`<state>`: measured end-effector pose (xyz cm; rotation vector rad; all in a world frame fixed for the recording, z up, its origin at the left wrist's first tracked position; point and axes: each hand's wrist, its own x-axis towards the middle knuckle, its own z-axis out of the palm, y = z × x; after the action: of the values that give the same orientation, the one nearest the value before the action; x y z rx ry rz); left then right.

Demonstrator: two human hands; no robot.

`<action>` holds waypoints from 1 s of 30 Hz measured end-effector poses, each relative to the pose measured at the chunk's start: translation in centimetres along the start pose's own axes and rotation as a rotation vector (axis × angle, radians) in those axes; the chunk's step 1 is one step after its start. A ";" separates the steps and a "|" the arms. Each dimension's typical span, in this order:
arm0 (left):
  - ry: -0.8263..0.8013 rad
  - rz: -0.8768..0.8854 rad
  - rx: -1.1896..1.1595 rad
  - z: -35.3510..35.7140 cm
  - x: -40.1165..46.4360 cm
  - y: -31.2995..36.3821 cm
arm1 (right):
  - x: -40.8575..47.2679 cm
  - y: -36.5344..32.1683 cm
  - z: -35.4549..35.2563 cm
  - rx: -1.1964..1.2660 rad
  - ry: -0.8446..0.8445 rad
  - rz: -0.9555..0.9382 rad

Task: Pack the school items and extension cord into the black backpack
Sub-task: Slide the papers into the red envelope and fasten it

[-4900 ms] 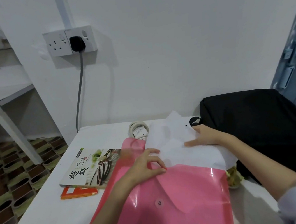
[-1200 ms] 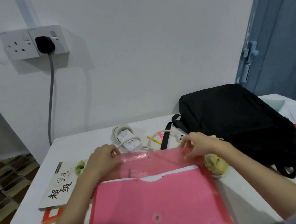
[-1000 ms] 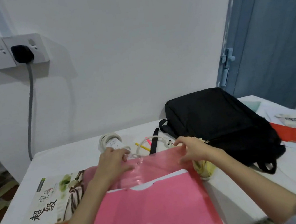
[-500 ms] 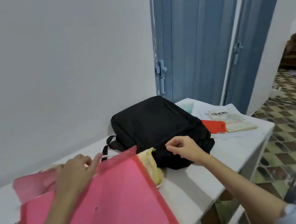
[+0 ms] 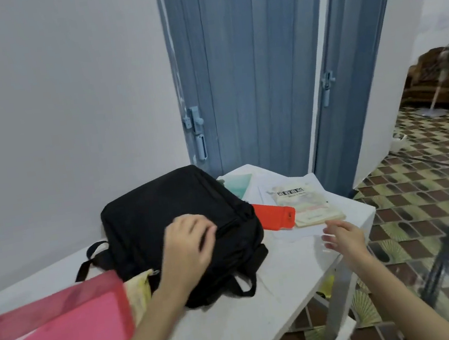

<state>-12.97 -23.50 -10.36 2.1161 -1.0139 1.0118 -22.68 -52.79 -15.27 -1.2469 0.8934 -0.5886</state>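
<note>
The black backpack [image 5: 172,213] lies flat on the white table [image 5: 238,325], straps toward me. My left hand [image 5: 190,242] rests on its front near the zip line, blurred, fingers spread and gripping nothing. My right hand [image 5: 343,237] hovers open over the table's right part, just short of a book [image 5: 306,202] and a red flat item [image 5: 275,216]. A pink folder [image 5: 53,335] lies at the bottom left, untouched. A yellow pouch [image 5: 138,286] is wedged between the folder and the backpack. The extension cord is out of view.
A teal folder [image 5: 238,183] and white papers [image 5: 289,235] lie behind and under the book. The table's right edge [image 5: 366,216] drops to a patterned tile floor. Blue doors [image 5: 248,81] stand behind the table. A white wall is at the left.
The view has swung right. My left hand let go of the pink folder and moved onto the backpack. My right hand left the backpack's zip and reached right toward the book.
</note>
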 end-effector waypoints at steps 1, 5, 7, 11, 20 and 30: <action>-0.039 0.042 -0.046 2.1 0.8 1.5 | 1.3 -0.1 -0.8 0.029 0.023 0.018; -0.363 -0.122 -0.289 11.8 3.3 5.6 | 7.2 -0.7 -3.6 0.041 0.098 0.034; -0.516 -0.349 -0.406 16.2 4.3 6.3 | 9.6 -0.9 -4.2 0.030 0.112 0.017; -0.707 -0.499 -0.330 21.8 5.3 7.5 | 12.5 -1.8 -4.3 -0.051 0.018 0.021; -0.817 -0.079 0.275 25.3 4.8 5.6 | 16.1 -1.0 -3.6 -0.345 -0.156 -0.071; -0.714 -0.829 -0.198 27.9 8.4 6.1 | 20.0 -3.1 -3.2 -0.298 -0.080 0.098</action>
<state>-3.74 -50.84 -17.65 2.4055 -0.3752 -0.2498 -14.15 -71.26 -17.53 -1.4732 0.9931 -0.3325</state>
